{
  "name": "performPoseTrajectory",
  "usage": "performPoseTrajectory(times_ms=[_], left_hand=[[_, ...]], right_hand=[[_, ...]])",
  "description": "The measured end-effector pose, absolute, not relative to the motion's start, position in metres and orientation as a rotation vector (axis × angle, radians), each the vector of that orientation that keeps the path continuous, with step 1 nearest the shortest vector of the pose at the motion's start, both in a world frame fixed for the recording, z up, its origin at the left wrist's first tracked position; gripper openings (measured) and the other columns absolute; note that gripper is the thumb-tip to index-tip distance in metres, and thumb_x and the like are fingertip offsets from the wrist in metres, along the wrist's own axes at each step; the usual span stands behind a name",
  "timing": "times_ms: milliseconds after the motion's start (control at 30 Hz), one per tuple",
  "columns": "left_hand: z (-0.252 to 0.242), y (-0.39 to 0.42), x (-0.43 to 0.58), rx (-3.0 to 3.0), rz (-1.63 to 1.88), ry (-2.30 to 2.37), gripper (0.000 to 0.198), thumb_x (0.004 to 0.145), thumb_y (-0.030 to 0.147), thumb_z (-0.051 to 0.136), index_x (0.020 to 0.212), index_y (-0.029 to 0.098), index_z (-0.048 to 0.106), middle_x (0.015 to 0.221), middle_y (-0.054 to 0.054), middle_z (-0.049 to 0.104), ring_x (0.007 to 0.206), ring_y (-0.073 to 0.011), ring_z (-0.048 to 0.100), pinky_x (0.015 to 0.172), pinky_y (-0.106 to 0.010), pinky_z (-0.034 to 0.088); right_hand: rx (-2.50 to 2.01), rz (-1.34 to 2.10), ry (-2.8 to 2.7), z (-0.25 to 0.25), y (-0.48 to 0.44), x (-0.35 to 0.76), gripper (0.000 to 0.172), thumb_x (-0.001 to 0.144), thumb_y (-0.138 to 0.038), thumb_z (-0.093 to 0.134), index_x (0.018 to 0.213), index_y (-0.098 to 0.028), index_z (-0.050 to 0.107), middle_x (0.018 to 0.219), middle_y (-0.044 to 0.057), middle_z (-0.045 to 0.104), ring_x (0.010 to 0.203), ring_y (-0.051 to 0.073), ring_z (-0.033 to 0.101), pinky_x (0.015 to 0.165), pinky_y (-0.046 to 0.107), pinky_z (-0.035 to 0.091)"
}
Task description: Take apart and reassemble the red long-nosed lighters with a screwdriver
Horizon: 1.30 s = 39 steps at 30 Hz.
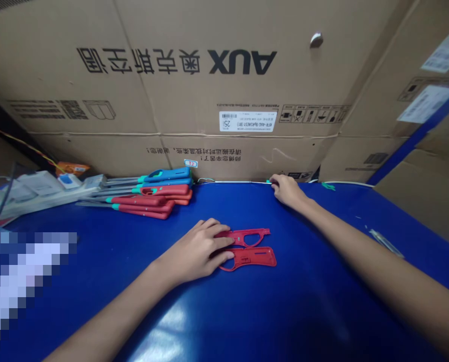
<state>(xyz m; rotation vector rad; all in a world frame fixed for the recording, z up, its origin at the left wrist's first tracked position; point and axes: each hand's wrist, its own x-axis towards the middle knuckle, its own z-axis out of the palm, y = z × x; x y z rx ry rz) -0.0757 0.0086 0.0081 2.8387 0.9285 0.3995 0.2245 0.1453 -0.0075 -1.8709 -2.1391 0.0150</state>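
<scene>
Two red plastic lighter casing halves, an upper one (243, 237) and a lower one (260, 257), lie side by side on the blue table. My left hand (198, 249) rests over their left ends, fingers spread across the upper half and thumb on the lower; it covers part of both. At the foot of the cardboard, my right hand (285, 188) is closed in a pinch at the green end (268, 181) of a thin metal rod (232, 181). The rod lies along the table's back edge; the fingertips partly hide its end.
Long-nosed lighters, blue (172, 174) and red (143, 206), are stacked at the left by a white power strip (43, 188). A large cardboard sheet (194, 100) stands along the back. Small green pieces (328, 186) and a clear packet (386, 244) lie at the right.
</scene>
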Motion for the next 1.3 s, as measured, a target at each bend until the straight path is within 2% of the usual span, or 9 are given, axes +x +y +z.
performPoseTrajectory(times_ms=[400,533,633,733,867,1000,1067,1167,1300], left_hand=[[0.008,0.009,-0.075,2.837,0.373,0.944,0.032,0.096,0.036,0.050,0.120,0.022,0.065,0.123,-0.011,0.062,0.112,-0.0270,0.052,0.095,-0.048,0.046],[0.008,0.008,-0.076,2.835,0.387,0.939,0.031,0.095,0.036,0.050,0.119,0.022,0.066,0.123,-0.011,0.062,0.111,-0.0266,0.053,0.094,-0.047,0.046],[0.008,0.008,-0.076,2.833,0.392,0.940,0.031,0.095,0.036,0.051,0.119,0.022,0.066,0.123,-0.011,0.062,0.111,-0.0269,0.053,0.094,-0.048,0.046],[0.008,0.009,-0.076,2.832,0.400,0.935,0.032,0.095,0.036,0.051,0.119,0.021,0.066,0.122,-0.011,0.063,0.111,-0.0269,0.053,0.094,-0.048,0.047],[0.007,0.009,-0.076,2.830,0.385,0.941,0.032,0.095,0.036,0.050,0.119,0.021,0.065,0.123,-0.011,0.062,0.111,-0.0269,0.053,0.095,-0.047,0.046],[0.008,0.009,-0.075,2.823,0.355,0.959,0.032,0.096,0.036,0.050,0.119,0.021,0.065,0.123,-0.011,0.062,0.111,-0.0271,0.053,0.095,-0.048,0.046],[0.009,0.009,-0.074,2.820,0.344,0.971,0.032,0.095,0.036,0.051,0.119,0.021,0.065,0.123,-0.011,0.062,0.111,-0.0273,0.053,0.095,-0.048,0.046],[0.010,0.008,-0.074,2.816,0.353,0.981,0.031,0.095,0.036,0.051,0.119,0.022,0.065,0.123,-0.011,0.062,0.111,-0.0273,0.053,0.094,-0.048,0.046],[0.010,0.008,-0.074,2.814,0.354,0.969,0.032,0.095,0.037,0.050,0.119,0.022,0.065,0.123,-0.011,0.062,0.110,-0.0272,0.054,0.093,-0.048,0.046]], right_hand=[[-1.674,0.149,-1.991,-0.020,0.133,0.223,0.029,0.094,-0.033,0.057,0.118,-0.016,0.058,0.118,0.008,0.061,0.099,0.020,0.062,0.084,0.041,0.054],[-1.597,0.188,-1.906,-0.021,0.123,0.229,0.025,0.093,-0.032,0.057,0.110,-0.014,0.061,0.108,0.006,0.064,0.092,0.018,0.064,0.081,0.039,0.054],[-1.542,0.183,-1.845,-0.017,0.115,0.236,0.012,0.091,-0.023,0.056,0.098,-0.016,0.062,0.094,0.005,0.067,0.086,0.018,0.064,0.081,0.038,0.052],[-1.508,0.174,-1.800,-0.012,0.107,0.243,0.012,0.087,-0.017,0.051,0.094,-0.019,0.060,0.088,0.005,0.068,0.082,0.020,0.064,0.078,0.036,0.051],[-1.535,0.162,-1.799,-0.006,0.098,0.253,0.014,0.086,-0.019,0.049,0.095,-0.020,0.060,0.088,0.005,0.069,0.081,0.020,0.064,0.075,0.033,0.050],[-1.621,0.158,-1.890,-0.006,0.095,0.258,0.011,0.085,-0.013,0.055,0.091,-0.018,0.063,0.087,0.006,0.069,0.084,0.020,0.064,0.079,0.036,0.050],[-1.653,0.160,-1.952,-0.008,0.097,0.259,0.008,0.089,-0.019,0.058,0.093,-0.016,0.064,0.091,0.005,0.068,0.086,0.019,0.064,0.081,0.037,0.051],[-1.676,0.162,-2.020,-0.013,0.100,0.258,0.021,0.093,-0.031,0.058,0.105,-0.015,0.062,0.105,0.006,0.065,0.092,0.018,0.063,0.082,0.039,0.053],[-1.670,0.179,-2.060,-0.015,0.104,0.253,0.025,0.094,-0.032,0.057,0.113,-0.016,0.060,0.113,0.007,0.063,0.096,0.019,0.063,0.084,0.040,0.053]])
